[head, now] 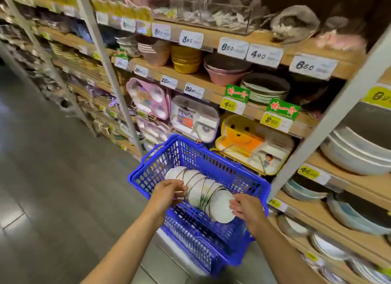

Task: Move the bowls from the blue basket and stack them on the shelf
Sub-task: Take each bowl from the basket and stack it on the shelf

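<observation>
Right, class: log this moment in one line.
phase: pickup | left hand: grips row of nested white bowls | right hand: touches end bowl | blue plastic basket: holds bowls

Both bare forearms reach forward and converge. The left hand (169,191) curls its fingers over one end of the nested bowls (198,187); the right hand (243,207) lays relaxed fingers against the other end.
</observation>
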